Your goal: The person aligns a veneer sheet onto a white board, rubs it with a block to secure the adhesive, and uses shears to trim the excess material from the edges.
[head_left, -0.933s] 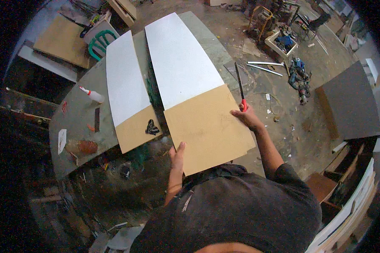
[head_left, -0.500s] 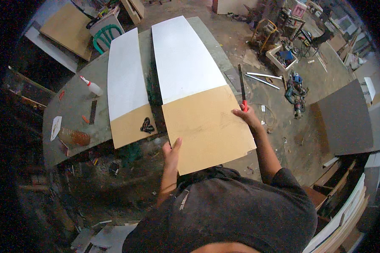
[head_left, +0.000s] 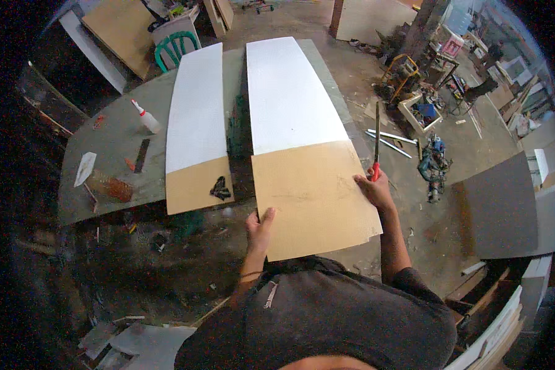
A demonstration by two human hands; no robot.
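Upper left of frame: a tan board [head_left: 120, 28] leans beyond the worktable [head_left: 111, 139], with a green plastic chair [head_left: 176, 49] just right of it.

Left part of the table: a scrap of white paper [head_left: 84, 168], a reddish-brown lump [head_left: 112, 188] just below and right of it, a dark flat strip [head_left: 141, 155], and a white squeeze bottle with a red tip [head_left: 147, 118] lying tilted. All sit apart from the hands.

Left of centre: a narrow panel [head_left: 196, 126], white over most of its length and bare tan at the near end. A small dark clump [head_left: 219, 189] rests on the tan part. Neither hand touches this panel.

Centre: the wide panel [head_left: 299, 142], same white and tan colouring. It lies lengthwise away from the person. Its tan near end overhangs the table edge toward the torso.

Left hand [head_left: 260, 227]: at the panel's near left corner, fingers curled around the edge, thumb on top. It grips the board.

Right hand [head_left: 374, 188]: on the panel's right edge, higher in frame than the left. It is closed around the red handle of a long thin dark tool [head_left: 376, 139], and the blade points up the frame alongside the panel edge. Heel of the hand rests on the tan surface.

So the board spans the gap between both hands, one at each side of its tan end.

Right of frame: workshop floor with metal bars [head_left: 393, 137], a crate of tools [head_left: 420, 112], and a large dark grey sheet [head_left: 502, 206] lying flat, well apart from the hands.
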